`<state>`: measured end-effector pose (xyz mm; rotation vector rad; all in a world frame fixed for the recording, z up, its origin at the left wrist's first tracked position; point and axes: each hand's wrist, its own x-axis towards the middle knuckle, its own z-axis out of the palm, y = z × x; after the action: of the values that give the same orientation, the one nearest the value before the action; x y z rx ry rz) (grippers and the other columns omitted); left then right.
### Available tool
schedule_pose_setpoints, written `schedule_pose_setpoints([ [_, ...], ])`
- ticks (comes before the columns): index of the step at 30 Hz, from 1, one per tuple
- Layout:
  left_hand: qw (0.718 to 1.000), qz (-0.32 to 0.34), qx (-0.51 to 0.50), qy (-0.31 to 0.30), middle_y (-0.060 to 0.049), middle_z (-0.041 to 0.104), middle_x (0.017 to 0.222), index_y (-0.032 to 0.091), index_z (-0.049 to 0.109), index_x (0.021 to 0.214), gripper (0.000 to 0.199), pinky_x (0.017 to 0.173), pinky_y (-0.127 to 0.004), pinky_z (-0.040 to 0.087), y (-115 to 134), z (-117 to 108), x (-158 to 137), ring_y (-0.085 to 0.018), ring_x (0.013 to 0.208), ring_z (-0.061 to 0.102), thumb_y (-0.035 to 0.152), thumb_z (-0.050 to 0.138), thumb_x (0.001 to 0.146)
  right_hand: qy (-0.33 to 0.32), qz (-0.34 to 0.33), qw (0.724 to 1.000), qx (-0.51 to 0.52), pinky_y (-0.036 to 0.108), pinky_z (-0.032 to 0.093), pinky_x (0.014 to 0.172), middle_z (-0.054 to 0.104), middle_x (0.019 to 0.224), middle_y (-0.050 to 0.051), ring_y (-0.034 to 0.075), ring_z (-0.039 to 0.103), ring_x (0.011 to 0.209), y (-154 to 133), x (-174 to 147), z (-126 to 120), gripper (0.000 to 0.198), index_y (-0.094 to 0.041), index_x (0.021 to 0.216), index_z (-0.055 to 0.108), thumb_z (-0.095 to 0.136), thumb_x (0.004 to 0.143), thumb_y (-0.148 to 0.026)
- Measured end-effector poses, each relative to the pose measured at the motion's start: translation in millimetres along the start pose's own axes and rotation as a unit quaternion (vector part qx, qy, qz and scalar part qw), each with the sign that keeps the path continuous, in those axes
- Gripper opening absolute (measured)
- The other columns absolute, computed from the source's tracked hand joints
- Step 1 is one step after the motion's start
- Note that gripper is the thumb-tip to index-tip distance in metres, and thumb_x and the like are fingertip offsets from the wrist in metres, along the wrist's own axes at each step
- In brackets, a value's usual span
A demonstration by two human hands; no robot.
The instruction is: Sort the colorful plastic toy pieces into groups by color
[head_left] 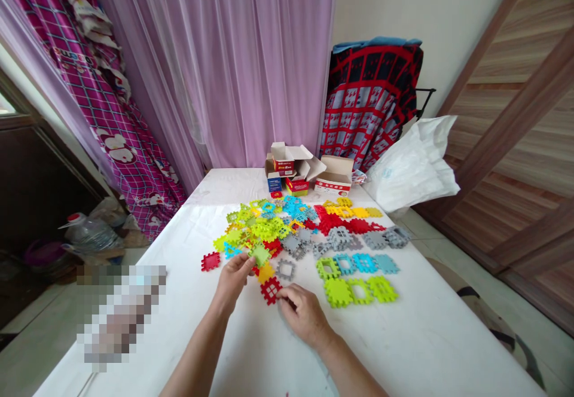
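My left hand [234, 278] pinches a light green toothed building tile [260, 256] between thumb and fingers, at the near edge of a mixed pile of tiles [264, 227]. My right hand [305, 314] has curled fingers at the right edge of a red tile with a window grid [271, 290]. Between the two hands lies a yellow tile [266, 272], close against the red one. Just beyond is a grey square frame tile [285, 269]. A solid red tile [210, 261] lies left of my left hand.
Tiles lie sorted by colour to the right: green [338, 293], blue [386, 263], grey [375, 240], red [330, 222] and yellow [360, 212]. Open cardboard boxes [332, 176] stand at the back, beside a white plastic bag [410, 167]. A blurred-out object [125, 316] lies at the left edge.
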<state>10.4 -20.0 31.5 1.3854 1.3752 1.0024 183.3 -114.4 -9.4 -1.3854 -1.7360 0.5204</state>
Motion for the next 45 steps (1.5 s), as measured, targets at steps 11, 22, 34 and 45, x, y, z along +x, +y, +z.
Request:
schedule_pose_setpoints([
  [11, 0.964, -0.023, -0.212, -0.158, 0.0, 0.069, 0.073, 0.019, 0.057, 0.082, 0.054, 0.041, -0.018, 0.03, -18, 30, -34, -0.005, 0.042, 0.045, 0.062, 0.077, 0.056, -0.04, 0.094, 0.97, 0.222, 0.027, 0.053, 0.066, 0.068, 0.109, 0.009, 0.018, 0.066, 0.079, 4, 0, -14, 0.049, -0.018, 0.122, 0.058, 0.059, 0.083, -0.047],
  [22, 0.965, 0.0, -0.195, -0.174, 0.005, 0.06, 0.058, 0.02, 0.061, 0.083, 0.049, 0.047, -0.021, 0.038, -26, 32, -36, -0.008, 0.046, 0.047, 0.06, 0.075, 0.06, -0.059, 0.082, 0.977, 0.189, 0.024, 0.047, 0.057, 0.063, 0.108, 0.008, 0.014, 0.06, 0.075, -2, 1, -13, 0.059, -0.018, 0.122, 0.058, 0.07, 0.07, -0.043],
  [34, 0.982, -0.001, -0.103, -0.157, -0.004, 0.069, 0.084, 0.021, 0.063, 0.106, 0.057, 0.049, -0.023, 0.044, -17, 26, -40, -0.015, 0.065, 0.06, 0.06, 0.072, 0.065, 0.247, 0.141, 0.949, -0.134, 0.03, 0.048, 0.065, 0.06, 0.095, 0.007, 0.02, 0.058, 0.08, 35, -42, -117, 0.046, -0.018, 0.114, 0.057, 0.058, 0.076, -0.045],
  [45, 0.983, 0.001, -0.072, -0.17, -0.005, 0.07, 0.077, 0.019, 0.065, 0.103, 0.058, 0.045, -0.022, 0.039, -21, 26, -37, -0.016, 0.063, 0.06, 0.063, 0.069, 0.066, 0.26, 0.433, 0.755, -0.417, 0.046, 0.04, 0.092, 0.051, 0.132, 0.016, 0.033, 0.047, 0.12, 117, -98, -221, 0.048, -0.019, 0.111, 0.064, 0.054, 0.078, -0.053],
])
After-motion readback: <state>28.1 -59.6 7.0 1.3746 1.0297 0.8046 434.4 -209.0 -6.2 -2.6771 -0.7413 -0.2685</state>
